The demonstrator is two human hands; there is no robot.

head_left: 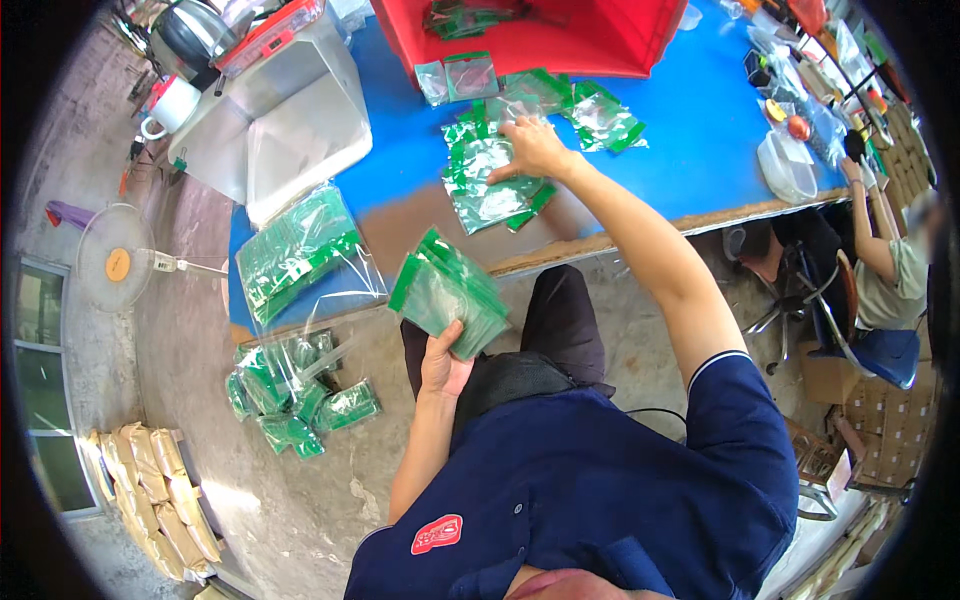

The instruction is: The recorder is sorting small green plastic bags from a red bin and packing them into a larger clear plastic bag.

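My left hand (445,368) grips a stack of clear plastic packets with green header strips (450,295), thumb on top, held over my lap by the table's near edge. On the blue-topped table (400,180), my right hand (538,150) reaches over a loose spread of similar packets (480,185). Its thumb and fingers are apart, and the fingertips seem to rest on the packets. Further packets (605,115) lie to its right, and two small ones (470,76) lean at the mouth of a red bin (620,35).
Left on the table are a large bag of green packets (300,250), a pale open box (310,135), a white mug (174,104) and a kettle (190,35). Bagged packets (300,390) lie on the floor near a fan (118,262). A person (885,270) sits at right.
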